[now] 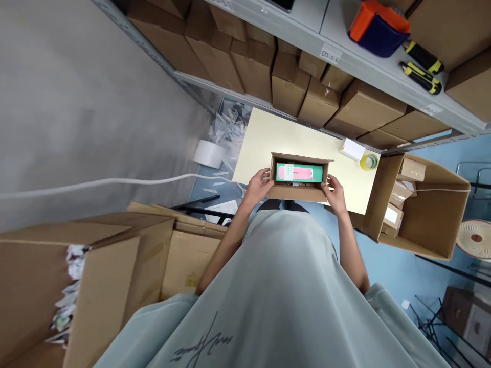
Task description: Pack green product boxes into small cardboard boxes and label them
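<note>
Both hands clasp the open cardboard box (pixel 298 176) on the worktop (pixel 264 140): left hand (pixel 258 187) and right hand (pixel 336 194) grip its opposite ends.

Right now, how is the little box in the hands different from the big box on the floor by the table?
The small cardboard box rests on the table, gripped by both hands; the large cardboard box lies tipped sideways. The small one holds one green-and-pink package; the large one holds several parcels. Both are open brown cardboard.

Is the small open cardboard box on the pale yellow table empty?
No, the small open cardboard box, held at its ends by the left hand and right hand, contains a green and pink package.
</note>
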